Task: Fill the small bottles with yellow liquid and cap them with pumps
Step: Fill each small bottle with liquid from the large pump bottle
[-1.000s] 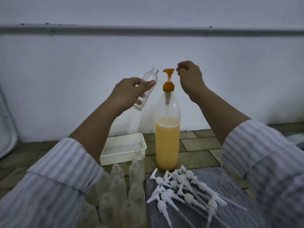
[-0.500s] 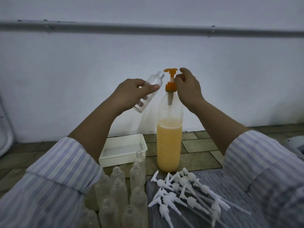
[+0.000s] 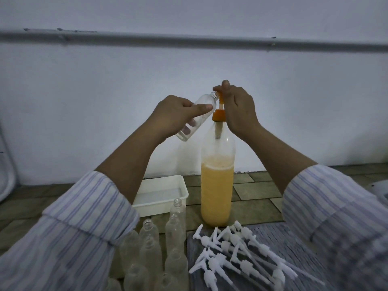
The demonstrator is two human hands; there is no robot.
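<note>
While the right hand (image 3: 238,111) presses the orange pump (image 3: 219,114), the left hand's (image 3: 173,118) grip holds a small bottle (image 3: 197,116) tilted, mouth up-right.

Obstacles, from the big bottle (image 3: 217,181) at centre:
- 12 o'clock: its orange pump (image 3: 219,114), with both hands at the top, the left hand (image 3: 174,118) holding a small tilted bottle (image 3: 197,116) against the spout, the right hand (image 3: 239,110) on the pump head.
- 9 o'clock: white tray (image 3: 161,204), near.
- 7 o'clock: cluster of empty bottles (image 3: 159,248), upright, packed close.
- 5 o'clock: pile of white pumps (image 3: 237,255) on a grey mat (image 3: 298,244).

Free room: bare floor tiles (image 3: 252,190) at 3 o'clock, and the open gap between the forearms.
</note>
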